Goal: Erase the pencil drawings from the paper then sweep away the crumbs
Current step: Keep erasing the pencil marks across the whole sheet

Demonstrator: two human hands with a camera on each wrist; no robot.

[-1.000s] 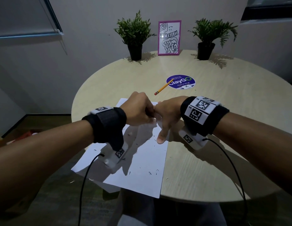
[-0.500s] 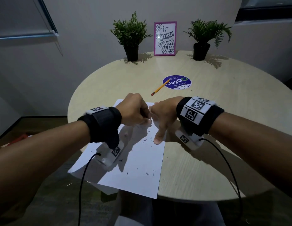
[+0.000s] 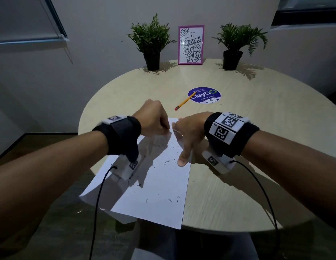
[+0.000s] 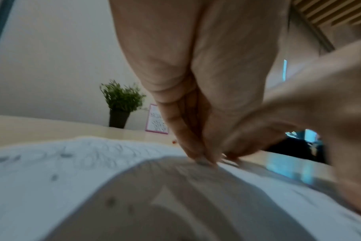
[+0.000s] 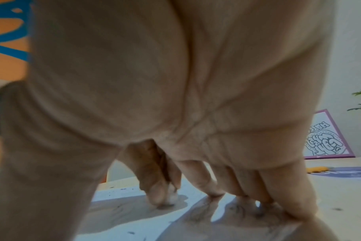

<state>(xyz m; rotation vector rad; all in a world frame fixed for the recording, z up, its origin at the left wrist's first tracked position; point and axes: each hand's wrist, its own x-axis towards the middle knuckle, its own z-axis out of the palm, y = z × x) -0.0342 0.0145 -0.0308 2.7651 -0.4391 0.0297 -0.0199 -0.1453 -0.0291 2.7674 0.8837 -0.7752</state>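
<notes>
Both hands are sitting on flat white paper (image 3: 159, 184) speckled with dark crumbs (image 3: 170, 200). Left hand (image 3: 154, 121) fingers are curling, pinching something unclear; right hand (image 3: 189, 132) fingers are spreading straight, pressing the sheet on the round woodgrain worktop (image 3: 238, 166).

A round, pale wood-grain table (image 3: 247, 147) carries a white sheet of paper (image 3: 159, 194) that overhangs its near edge (dark eraser crumbs (image 3: 170, 200) are scattered over it). Beyond the sheet lie a yellow pencil (image 3: 184, 102) and a purple round sticker (image 3: 204, 95). Two potted plants (image 3: 151, 44) (image 3: 236, 44) flank a pink-framed picture (image 3: 191, 45) at the far edge.
</notes>
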